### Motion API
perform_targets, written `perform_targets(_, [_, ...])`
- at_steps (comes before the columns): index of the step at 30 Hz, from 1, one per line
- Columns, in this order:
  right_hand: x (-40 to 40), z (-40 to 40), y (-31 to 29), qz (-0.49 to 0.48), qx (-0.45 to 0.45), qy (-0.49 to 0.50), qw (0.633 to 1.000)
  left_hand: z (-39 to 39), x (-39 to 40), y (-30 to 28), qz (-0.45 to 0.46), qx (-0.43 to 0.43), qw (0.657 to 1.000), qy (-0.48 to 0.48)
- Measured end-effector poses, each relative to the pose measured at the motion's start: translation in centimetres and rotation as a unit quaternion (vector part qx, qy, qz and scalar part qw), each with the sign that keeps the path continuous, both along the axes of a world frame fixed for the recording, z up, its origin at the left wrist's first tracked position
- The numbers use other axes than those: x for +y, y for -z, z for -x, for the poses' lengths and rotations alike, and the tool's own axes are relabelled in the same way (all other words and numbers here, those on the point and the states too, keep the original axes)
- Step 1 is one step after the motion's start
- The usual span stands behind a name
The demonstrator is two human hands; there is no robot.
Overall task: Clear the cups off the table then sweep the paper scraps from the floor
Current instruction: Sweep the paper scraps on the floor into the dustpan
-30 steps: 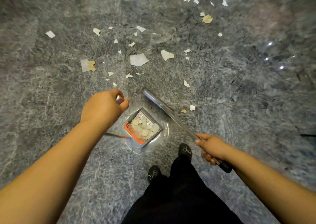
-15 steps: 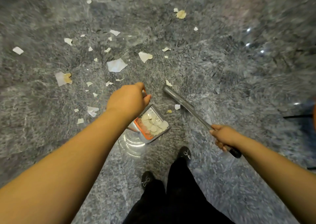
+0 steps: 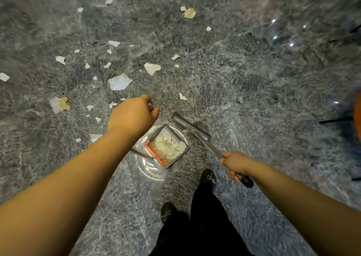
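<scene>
A polished grey marble floor [image 3: 244, 70], veined in white and glossy enough to mirror small ceiling lights, is strewn with torn white and tan paper scraps [image 3: 119, 82], irregular and flat, thickest toward the upper left and top of the head view. The person's left hand [image 3: 132, 116] is curled into a fist round the top of a grey metal handle, only a short stub of which shows past the thumb; below it stands the grey rectangular dustpan [image 3: 166, 148], its open bin holding a heap of pale rounded paper pieces beside an orange toothed comb strip along one edge. A faint printed marking sits on the pan's inner wall, too blurred to read. The right hand [image 3: 234, 162] grips the long grey metal broom handle [image 3: 203, 140] near its black ribbed end cap [image 3: 246, 181], fingers wrapped fully around it. The handle's long axis runs diagonally, from the cap at lower right up and left to its blurred far end just right of the dustpan, where a small tan scrap [image 3: 184, 131] lies between the two. Black trousers and two black shoes [image 3: 209, 176] with small bow-shaped ornaments stand below the pan. An orange rounded edge [image 3: 357, 117] shows at the far right; what it belongs to cannot be told.
</scene>
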State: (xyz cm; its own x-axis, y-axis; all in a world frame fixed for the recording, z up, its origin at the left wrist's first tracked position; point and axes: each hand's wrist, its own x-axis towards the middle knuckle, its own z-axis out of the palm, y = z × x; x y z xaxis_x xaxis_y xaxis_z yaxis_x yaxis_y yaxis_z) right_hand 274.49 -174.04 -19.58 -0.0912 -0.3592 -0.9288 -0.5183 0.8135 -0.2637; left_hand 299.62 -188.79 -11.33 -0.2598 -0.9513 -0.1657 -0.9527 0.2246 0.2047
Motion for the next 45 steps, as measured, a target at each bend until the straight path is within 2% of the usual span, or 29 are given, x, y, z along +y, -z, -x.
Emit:
perform_targets(3, [0.8, -0.9, -1.0, -0.031, -0.061, 0.004, 0.998, -0.1, 0.0, 0.0, 0.007, -0.005, 1.000, -0.005])
perform_targets(8, [2.4, -2.5, -2.0, -0.042, -0.125, 0.075, 0.988, -1.0, 0.6, -0.1, 0.013, -0.005, 1.000, -0.010])
perform_targets(15, [4.4, -4.4, -2.9, -0.018, -0.111, 0.181, 0.977, -3.2, 2.1, -0.7, 0.001, 0.020, 0.999, -0.026])
perform_targets(21, [3.0, -3.7, -3.4, 0.027, -0.084, 0.250, 0.964, -6.6, 2.3, -1.1, 0.000, 0.047, 0.995, -0.085])
perform_targets(26, [-1.8, -1.8, -3.4, 0.049, -0.082, 0.261, 0.961, -6.2, -0.8, -1.7, 0.014, 0.056, 0.993, -0.107])
perform_targets(29, [-6.4, -0.2, -3.4, 0.059, -0.077, 0.231, 0.968, -5.0, -4.0, -2.0, 0.006, 0.049, 0.992, -0.113])
perform_targets(39, [-22.1, 6.5, -2.5, 0.031, -0.056, 0.186, 0.981, 1.7, -16.9, -1.2, -0.014, 0.024, 0.994, -0.105])
perform_targets(45, [-28.7, 8.5, -1.4, 0.019, -0.044, 0.136, 0.990, 4.4, -22.3, -0.4, -0.024, 0.000, 0.994, -0.106])
